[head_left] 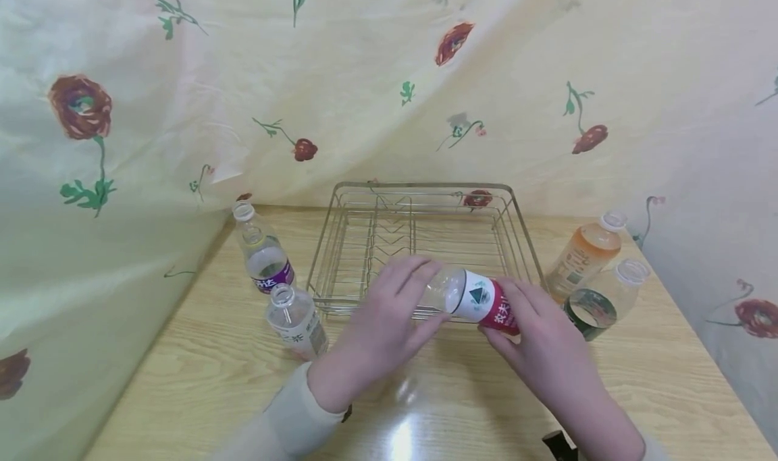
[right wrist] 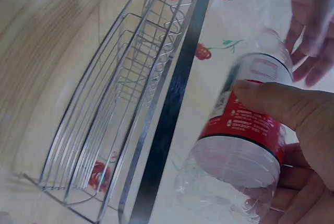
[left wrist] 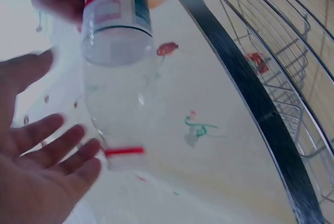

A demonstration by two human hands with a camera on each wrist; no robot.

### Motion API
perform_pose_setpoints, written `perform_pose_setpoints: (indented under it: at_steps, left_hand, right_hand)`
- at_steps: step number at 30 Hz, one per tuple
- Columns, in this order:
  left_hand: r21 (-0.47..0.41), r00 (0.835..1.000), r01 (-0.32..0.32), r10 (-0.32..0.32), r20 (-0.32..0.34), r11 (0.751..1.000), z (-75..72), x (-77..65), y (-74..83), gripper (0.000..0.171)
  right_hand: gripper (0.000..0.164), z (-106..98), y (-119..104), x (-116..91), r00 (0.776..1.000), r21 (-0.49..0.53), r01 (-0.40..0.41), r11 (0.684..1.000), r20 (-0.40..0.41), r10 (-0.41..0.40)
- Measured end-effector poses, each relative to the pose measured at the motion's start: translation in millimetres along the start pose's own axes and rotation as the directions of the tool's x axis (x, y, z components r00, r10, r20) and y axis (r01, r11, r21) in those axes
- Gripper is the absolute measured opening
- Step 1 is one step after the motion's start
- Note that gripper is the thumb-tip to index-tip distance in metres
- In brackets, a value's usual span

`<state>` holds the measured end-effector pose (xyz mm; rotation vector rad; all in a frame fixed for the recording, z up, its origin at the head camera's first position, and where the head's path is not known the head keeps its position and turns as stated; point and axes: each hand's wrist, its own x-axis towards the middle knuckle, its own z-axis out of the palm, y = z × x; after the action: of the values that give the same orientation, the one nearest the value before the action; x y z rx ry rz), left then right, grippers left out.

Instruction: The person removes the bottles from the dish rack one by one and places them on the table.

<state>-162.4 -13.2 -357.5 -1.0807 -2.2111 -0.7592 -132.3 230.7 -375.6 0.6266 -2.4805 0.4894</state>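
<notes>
My right hand (head_left: 541,336) grips a clear plastic bottle (head_left: 477,295) by its red and white label. In the right wrist view the thumb lies across the label of the bottle (right wrist: 245,112), with the other fingers round the far side. The bottle lies tilted in the air at the front edge of the wire rack (head_left: 425,184), its neck toward my left hand (head_left: 389,316). That hand's fingers are spread beside the neck in the left wrist view, where a red ring (left wrist: 125,151) circles the bottle's mouth end.
On the left of the wooden table (head_left: 200,353) stand a purple-labelled bottle (head_left: 267,255) and a white-labelled bottle (head_left: 299,324). An orange-tinted bottle (head_left: 585,255) and a bottle with a dark green label (head_left: 592,309) stand on the right. Flowered cloth (head_left: 365,96) hangs behind and at both sides.
</notes>
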Motion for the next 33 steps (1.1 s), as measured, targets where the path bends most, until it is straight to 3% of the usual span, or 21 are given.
perform_pose_setpoints:
  at_steps: [3,6,8,10,12,16,20,24,33]
  left_hand:
    - [-0.031,0.989,-0.057,0.052,-0.138,0.998,-7.5,-3.3,-5.9,0.057]
    - [-0.04,0.98,-0.043,0.034,-0.197,0.998,-10.7,-9.8,-11.1,0.046]
    - [-0.041,0.986,0.024,-0.03,-0.166,0.999,-9.5,-15.6,-14.3,0.043]
    - [-0.016,0.989,0.109,-0.11,-0.094,0.994,-6.2,-21.7,-16.9,0.04]
    - [0.027,0.98,0.2,-0.2,-0.006,0.979,-2.5,-27.2,-19.6,0.038]
    - [0.129,0.928,0.336,-0.351,0.123,0.933,3.1,-35.6,-25.1,0.039]
    - [0.225,0.871,0.397,-0.442,0.213,0.89,7.3,-43.5,-30.6,0.04]
    - [0.261,0.846,0.419,-0.478,0.237,0.87,11.6,-49.5,-35.0,0.033]
    - [0.201,0.847,0.47,-0.503,0.169,0.859,17.5,-54.9,-40.9,0.012]
  right_hand:
    - [0.071,-0.8,3.2,-4.8,0.998,0.032,-0.027,0.999,-0.05,0.029]
    - [0.07,-1.2,5.9,-9.9,0.993,0.071,-0.061,0.996,-0.099,0.067]
    - [0.07,-1.4,6.9,-13.3,0.987,0.095,-0.079,0.992,-0.13,0.091]
    - [0.072,-1.4,7.3,-16.4,0.982,0.104,-0.094,0.99,-0.155,0.109]
    - [0.073,-1.6,7.7,-18.9,0.976,0.103,-0.108,0.989,-0.176,0.125]
    - [0.081,-1.9,9.9,-22.8,0.961,0.096,-0.126,0.987,-0.237,0.146]
    - [0.084,-2.1,13.5,-27.5,0.938,0.119,-0.129,0.984,-0.308,0.16]
    - [0.087,-1.6,17.6,-32.1,0.919,0.152,-0.138,0.979,-0.349,0.184]
    - [0.091,-4.7,23.8,-46.1,0.914,0.237,-0.243,0.941,-0.27,0.304]
